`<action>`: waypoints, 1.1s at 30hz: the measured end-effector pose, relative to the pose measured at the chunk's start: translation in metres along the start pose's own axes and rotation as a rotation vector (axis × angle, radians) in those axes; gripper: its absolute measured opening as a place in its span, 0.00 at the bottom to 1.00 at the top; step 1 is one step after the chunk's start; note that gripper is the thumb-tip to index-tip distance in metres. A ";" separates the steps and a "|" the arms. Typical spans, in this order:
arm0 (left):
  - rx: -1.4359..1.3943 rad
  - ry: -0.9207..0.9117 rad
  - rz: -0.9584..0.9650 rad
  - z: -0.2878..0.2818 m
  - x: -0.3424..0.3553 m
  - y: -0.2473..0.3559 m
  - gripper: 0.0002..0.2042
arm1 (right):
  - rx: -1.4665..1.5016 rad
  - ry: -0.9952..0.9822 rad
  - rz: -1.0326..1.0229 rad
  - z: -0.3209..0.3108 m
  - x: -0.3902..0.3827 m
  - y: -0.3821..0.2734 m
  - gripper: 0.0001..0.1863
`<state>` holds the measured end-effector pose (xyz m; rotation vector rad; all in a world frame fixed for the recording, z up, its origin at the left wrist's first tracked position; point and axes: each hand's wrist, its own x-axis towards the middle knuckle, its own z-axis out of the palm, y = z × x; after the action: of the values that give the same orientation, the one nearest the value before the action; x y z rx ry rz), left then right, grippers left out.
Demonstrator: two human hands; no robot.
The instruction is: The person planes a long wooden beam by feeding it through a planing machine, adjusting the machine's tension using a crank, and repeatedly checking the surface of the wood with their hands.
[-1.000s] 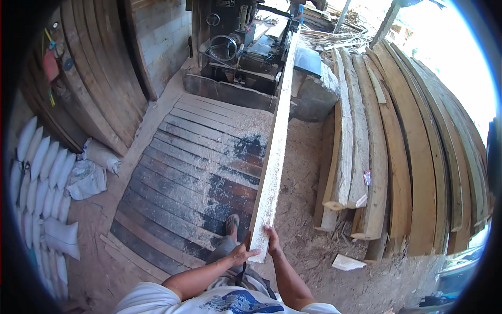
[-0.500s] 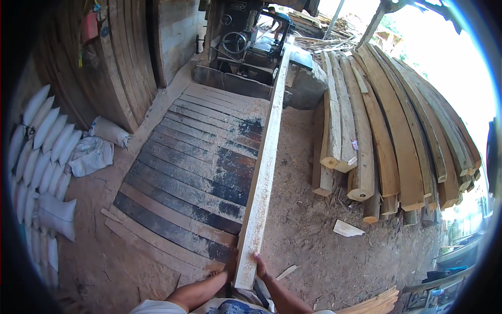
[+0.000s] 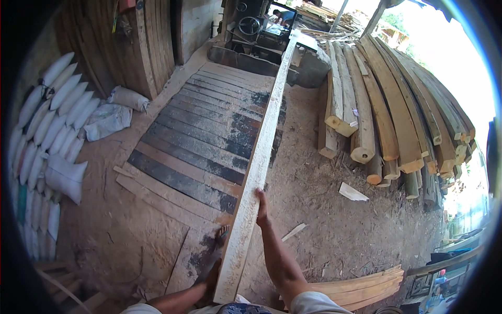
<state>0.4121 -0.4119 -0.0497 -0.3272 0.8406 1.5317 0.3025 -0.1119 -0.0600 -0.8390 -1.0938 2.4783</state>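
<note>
A long, squared wooden beam (image 3: 251,199), dusted with sawdust, runs from my body away to a sawmill machine (image 3: 256,31). My right hand (image 3: 263,207) grips its right side partway along, thumb up by the top edge and the other fingers hidden beneath. Close to the beam's near end, my left hand (image 3: 213,276) holds the left side from below; its fingers are mostly out of sight. At the machine, the far end of the beam lies by a flat table (image 3: 309,41).
Slatted, sawdust-covered floor boards (image 3: 193,141) lie left of the beam. Long timbers (image 3: 389,110) are stacked at right. White sacks (image 3: 52,120) pile up at left. Thin planks (image 3: 355,288) lie near right. Behind the machine, another person (image 3: 285,17) bends over.
My right hand has shifted farther forward along the beam, and its arm is more stretched out. My left hand stays near the close end. The view has shifted.
</note>
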 end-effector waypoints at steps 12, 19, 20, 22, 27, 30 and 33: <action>0.654 0.419 -0.018 -0.045 -0.165 -0.148 0.41 | -0.018 -0.128 0.106 0.001 -0.206 0.077 0.32; 0.640 0.124 0.477 -0.043 -0.191 -0.153 0.46 | -0.087 -0.104 0.085 -0.013 -0.183 0.083 0.35; 0.619 0.089 0.535 -0.043 -0.189 -0.149 0.46 | -0.077 -0.095 0.110 -0.014 -0.175 0.080 0.35; 0.698 0.010 0.545 -0.047 -0.182 -0.132 0.50 | -0.064 -0.093 0.134 -0.012 -0.158 0.078 0.36; 0.810 -0.169 0.528 -0.033 -0.145 -0.090 0.56 | -0.076 -0.082 0.082 -0.015 -0.116 0.057 0.36; 0.737 -0.176 0.489 -0.021 -0.125 -0.064 0.55 | -0.093 -0.082 0.038 -0.014 -0.088 0.048 0.35; 0.665 -0.177 0.454 -0.008 -0.099 -0.038 0.54 | -0.112 -0.047 0.065 -0.010 -0.061 0.028 0.34</action>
<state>0.4622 -0.4925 -0.0023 0.5092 1.2776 1.5565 0.3552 -0.1547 -0.0623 -0.8655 -1.2501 2.5213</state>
